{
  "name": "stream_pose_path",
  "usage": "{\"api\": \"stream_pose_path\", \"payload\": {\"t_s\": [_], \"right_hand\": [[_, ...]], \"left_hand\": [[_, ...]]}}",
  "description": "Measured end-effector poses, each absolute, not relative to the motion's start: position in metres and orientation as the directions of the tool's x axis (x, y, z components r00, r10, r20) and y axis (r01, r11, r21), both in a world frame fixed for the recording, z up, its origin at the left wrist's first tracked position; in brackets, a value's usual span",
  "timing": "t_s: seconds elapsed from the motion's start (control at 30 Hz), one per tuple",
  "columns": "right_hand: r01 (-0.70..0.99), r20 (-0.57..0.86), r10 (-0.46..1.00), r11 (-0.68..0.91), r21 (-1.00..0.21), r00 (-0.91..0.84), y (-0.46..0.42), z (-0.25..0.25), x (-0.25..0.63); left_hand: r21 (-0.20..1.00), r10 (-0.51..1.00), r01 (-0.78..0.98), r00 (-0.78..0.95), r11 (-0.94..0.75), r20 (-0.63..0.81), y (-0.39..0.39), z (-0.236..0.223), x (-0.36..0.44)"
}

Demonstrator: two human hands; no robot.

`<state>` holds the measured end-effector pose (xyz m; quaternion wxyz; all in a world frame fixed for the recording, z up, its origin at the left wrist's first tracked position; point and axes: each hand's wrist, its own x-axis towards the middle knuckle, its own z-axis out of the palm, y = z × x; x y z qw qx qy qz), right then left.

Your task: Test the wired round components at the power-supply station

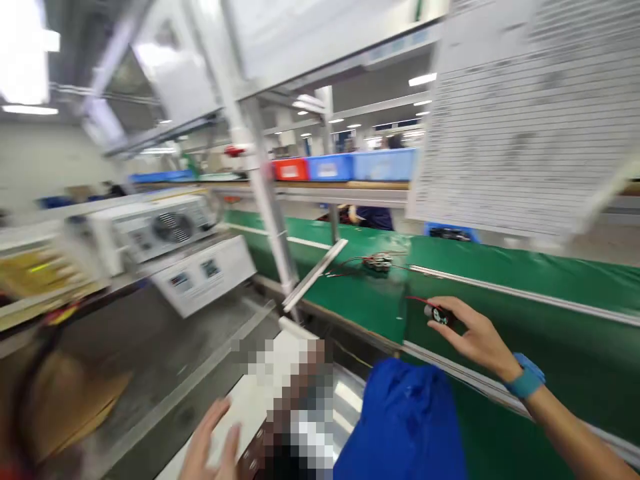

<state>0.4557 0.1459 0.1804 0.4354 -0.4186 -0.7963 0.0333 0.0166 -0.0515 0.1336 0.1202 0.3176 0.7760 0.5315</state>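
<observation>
My right hand reaches out over the green conveyor belt and pinches a small black part with a red wire. A blue wristband sits on that wrist. My left hand hovers low at the bottom edge with its fingers spread, next to a white box partly hidden by a blurred patch. Further along the belt lies another small assembly with red wires.
A blue cloth-covered shape sits in front of me. White test instruments stand on the bench at left. Red and blue bins line a shelf beyond the belt, with a person behind. A printed sheet hangs at upper right.
</observation>
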Motion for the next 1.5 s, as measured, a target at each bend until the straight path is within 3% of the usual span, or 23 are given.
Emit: {"api": "stream_pose_path", "payload": {"t_s": [0.07, 0.13, 0.2, 0.27, 0.37, 0.47, 0.53, 0.63, 0.77, 0.97, 1.17, 1.37, 1.5], "right_hand": [[0.424, 0.648, 0.558, 0.826, -0.372, -0.519, 0.129, 0.202, 0.378], [0.178, 0.598, 0.373, 0.916, -0.360, -0.709, 0.110, 0.212, 0.304], [-0.040, 0.547, 0.189, 0.925, -0.378, -0.815, 0.092, 0.209, 0.234], [-0.186, 0.507, 0.061, 0.888, -0.421, -0.860, 0.077, 0.193, 0.167], [-0.199, 0.410, 0.020, 0.851, -0.485, -0.912, 0.062, 0.150, 0.074], [-0.021, 0.231, 0.098, 0.886, -0.464, -0.968, 0.055, 0.099, -0.001], [0.086, 0.132, 0.157, 0.899, -0.429, -0.979, 0.051, 0.067, -0.036], [0.191, 0.048, 0.230, 0.893, -0.408, -0.972, 0.043, 0.032, -0.062], [0.265, -0.032, 0.271, 0.901, -0.343, -0.962, 0.034, 0.009, -0.065], [0.274, -0.086, 0.261, 0.934, -0.227, -0.961, 0.033, 0.001, -0.068], [0.278, -0.137, 0.252, 0.933, -0.229, -0.958, 0.035, 0.000, -0.067], [0.278, -0.136, 0.248, 0.915, -0.293, -0.959, 0.037, -0.001, -0.065], [0.289, -0.130, 0.260, 0.904, -0.315, -0.957, 0.039, -0.003, -0.067]], "left_hand": [[0.750, 0.678, 0.659, -0.576, 0.056, 0.456, -0.069, 0.148, 0.023], [0.545, 0.642, 0.838, -0.423, 0.009, 0.639, -0.081, 0.163, 0.027], [0.361, 0.640, 0.928, -0.331, 0.088, 0.694, -0.093, 0.173, 0.021], [0.283, 0.676, 0.929, -0.367, 0.237, 0.639, -0.113, 0.174, 0.006], [0.355, 0.681, 0.759, -0.649, 0.546, 0.339, -0.159, 0.157, -0.024], [0.441, 0.537, 0.483, -0.844, 0.756, 0.004, -0.209, 0.128, -0.046], [0.575, 0.512, 0.363, -0.851, 0.733, -0.115, -0.237, 0.108, -0.053], [0.821, 0.549, 0.080, -0.779, 0.566, -0.303, -0.263, 0.081, -0.050], [0.855, 0.641, -0.307, -0.568, 0.417, -0.516, -0.264, 0.061, -0.033], [0.791, 0.786, -0.571, -0.376, 0.220, -0.490, -0.213, 0.087, -0.013], [0.826, 0.780, -0.552, -0.463, 0.117, -0.420, -0.161, 0.112, -0.024], [0.839, 0.753, -0.540, -0.527, 0.060, -0.393, -0.140, 0.098, -0.038], [0.895, 0.726, -0.438, -0.590, 0.080, -0.354, -0.129, 0.082, -0.047]]}}
